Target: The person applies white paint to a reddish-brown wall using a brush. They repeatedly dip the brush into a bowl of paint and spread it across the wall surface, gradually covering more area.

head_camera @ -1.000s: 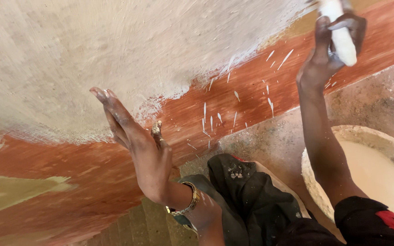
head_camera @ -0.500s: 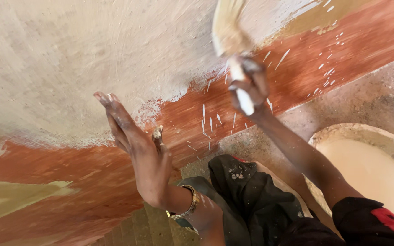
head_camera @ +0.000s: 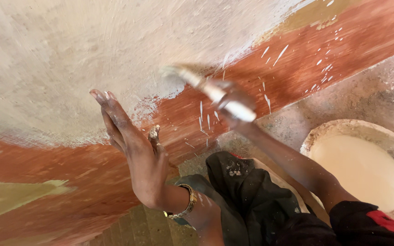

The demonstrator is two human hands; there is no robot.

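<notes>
The left hand (head_camera: 135,155) lies flat and released against the wall (head_camera: 69,59), likely for balance. Up and to its right, the right hand (head_camera: 231,102) is clenched on a paintbrush (head_camera: 197,82), bristles touching the wall's pale edge. A basin (head_camera: 365,168) of cream paint sits within reach, below-right.

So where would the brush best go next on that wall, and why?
Probably a short stroke down over the red-brown band, just below the brush. The right hand holds it at the ragged edge of the pale coat, and bare red shows beneath. The left hand braces flat on the wall.
</notes>
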